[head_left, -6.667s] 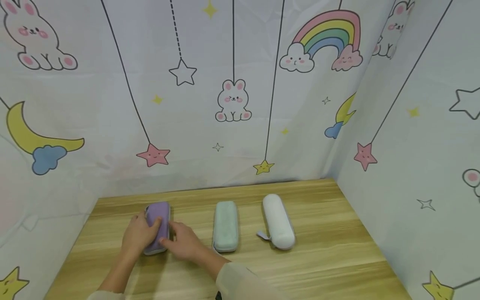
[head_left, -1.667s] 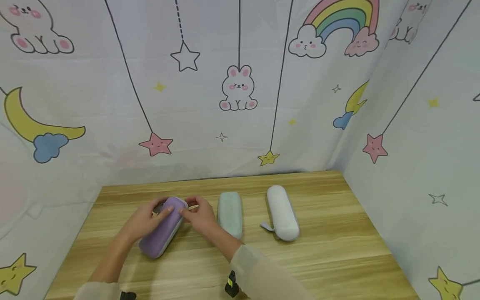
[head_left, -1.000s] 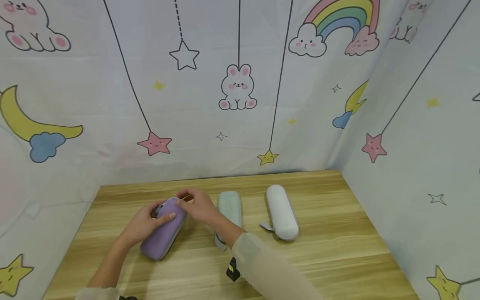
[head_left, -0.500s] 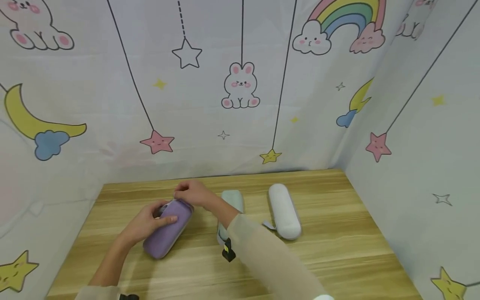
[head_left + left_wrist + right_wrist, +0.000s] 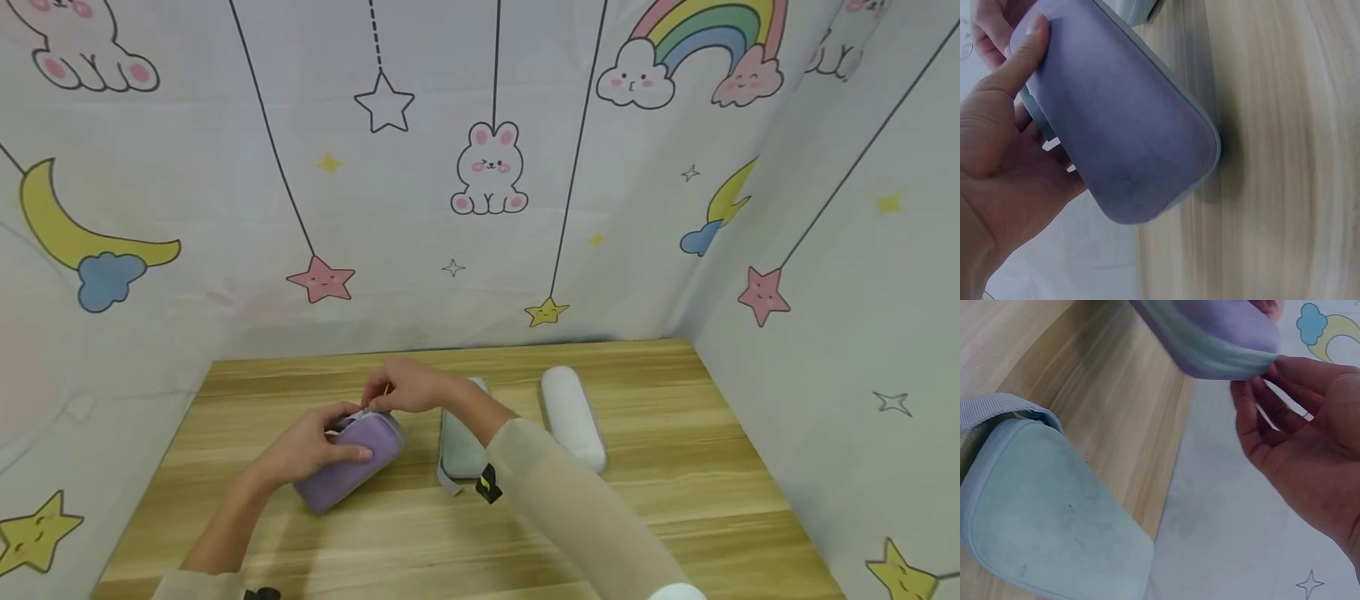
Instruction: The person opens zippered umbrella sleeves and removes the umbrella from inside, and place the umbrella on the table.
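My left hand (image 5: 300, 448) grips a purple zippered case (image 5: 352, 467), thumb on its broad top face and fingers behind. The case is tilted, its near end low by the tabletop. At its far end my right hand (image 5: 412, 387) pinches the zipped edge with thumb and fingertips. In the right wrist view those fingertips meet the pale zipper seam (image 5: 1244, 359) at the corner; whether they hold a zipper pull is hidden. From the left wrist view the case's purple face (image 5: 1129, 119) looks smooth, with a grey seam around its edge.
A mint-green zippered case (image 5: 463, 446) with a strap lies under my right forearm. Farther right is a white rounded case (image 5: 572, 412), partly covered by my sleeve. The wood-grain table (image 5: 675, 483) meets a patterned curtain (image 5: 420, 317) at the back.
My right hand moves from the right side of the purple case over to its far end. The case turns clockwise, its far end swinging right, while my left hand keeps holding it.
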Motion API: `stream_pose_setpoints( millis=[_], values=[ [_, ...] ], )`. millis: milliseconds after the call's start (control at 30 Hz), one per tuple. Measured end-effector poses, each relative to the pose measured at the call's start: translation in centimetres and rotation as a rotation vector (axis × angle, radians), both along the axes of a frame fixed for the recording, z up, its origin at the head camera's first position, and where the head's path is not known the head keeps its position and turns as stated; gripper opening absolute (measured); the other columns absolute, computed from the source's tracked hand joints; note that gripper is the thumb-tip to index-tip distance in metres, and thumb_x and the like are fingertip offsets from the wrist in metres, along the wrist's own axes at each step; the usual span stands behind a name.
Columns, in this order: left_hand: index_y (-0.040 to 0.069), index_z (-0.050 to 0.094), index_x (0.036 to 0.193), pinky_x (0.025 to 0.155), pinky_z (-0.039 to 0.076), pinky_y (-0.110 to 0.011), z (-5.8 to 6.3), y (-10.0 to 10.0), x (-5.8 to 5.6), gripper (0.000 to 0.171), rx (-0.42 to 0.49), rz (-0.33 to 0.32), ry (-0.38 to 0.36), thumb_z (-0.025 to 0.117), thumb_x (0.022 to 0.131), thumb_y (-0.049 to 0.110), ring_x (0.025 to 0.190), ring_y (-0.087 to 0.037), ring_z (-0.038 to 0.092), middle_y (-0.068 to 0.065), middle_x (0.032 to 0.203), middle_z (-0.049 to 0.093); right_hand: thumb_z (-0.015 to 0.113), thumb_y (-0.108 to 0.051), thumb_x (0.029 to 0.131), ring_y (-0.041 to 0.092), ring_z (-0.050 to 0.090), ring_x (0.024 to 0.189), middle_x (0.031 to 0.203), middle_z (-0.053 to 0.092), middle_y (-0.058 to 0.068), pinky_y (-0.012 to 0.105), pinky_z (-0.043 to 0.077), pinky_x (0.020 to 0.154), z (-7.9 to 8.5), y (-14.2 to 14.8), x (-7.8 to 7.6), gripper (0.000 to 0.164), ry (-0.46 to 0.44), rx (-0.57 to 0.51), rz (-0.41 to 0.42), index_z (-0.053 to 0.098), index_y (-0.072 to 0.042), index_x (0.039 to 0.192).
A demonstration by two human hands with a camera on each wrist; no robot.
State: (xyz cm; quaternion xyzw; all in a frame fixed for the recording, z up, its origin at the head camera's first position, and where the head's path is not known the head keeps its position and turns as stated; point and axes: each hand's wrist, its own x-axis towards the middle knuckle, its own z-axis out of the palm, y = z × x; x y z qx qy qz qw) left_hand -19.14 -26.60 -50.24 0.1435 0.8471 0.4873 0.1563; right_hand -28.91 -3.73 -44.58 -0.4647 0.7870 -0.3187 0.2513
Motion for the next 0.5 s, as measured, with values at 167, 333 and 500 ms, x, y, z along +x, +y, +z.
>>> stream_pose_setpoints(
  millis=[167, 333, 500],
  values=[
    [0.009, 0.064, 0.139, 0.079, 0.056, -0.034, 0.1, 1.3, 0.3, 0.069, -0.147, 0.013, 0.12, 0.09, 0.085, 0.043, 0.1, -0.021, 0.068, -0.004, 0.116, 0.071, 0.063, -0.012, 0.107, 0.004, 0.064, 0.089, 0.099, 0.072, -0.005, 0.017, 0.051, 0.078, 0.8, 0.7, 0.6, 0.017, 0.122, 0.098, 0.062, 0.078, -0.008, 0.116],
    [0.007, 0.064, 0.138, 0.083, 0.055, -0.036, 0.1, 2.2, 0.7, 0.073, -0.219, -0.015, 0.2, 0.09, 0.083, 0.048, 0.103, -0.018, 0.067, -0.003, 0.122, 0.072, 0.066, -0.016, 0.106, 0.005, 0.062, 0.086, 0.096, 0.068, -0.01, 0.018, 0.049, 0.076, 0.9, 1.0, 1.5, 0.009, 0.227, 0.191, 0.084, 0.075, -0.014, 0.108],
    [0.006, 0.065, 0.139, 0.092, 0.055, -0.041, -0.1, 2.8, 0.9, 0.073, -0.263, -0.05, 0.259, 0.091, 0.082, 0.044, 0.112, -0.019, 0.067, -0.004, 0.129, 0.071, 0.068, -0.015, 0.104, 0.006, 0.058, 0.083, 0.092, 0.064, -0.009, 0.019, 0.047, 0.075, 0.3, 1.0, 2.6, 0.003, 0.348, 0.222, 0.093, 0.069, -0.014, 0.102]
  ],
)
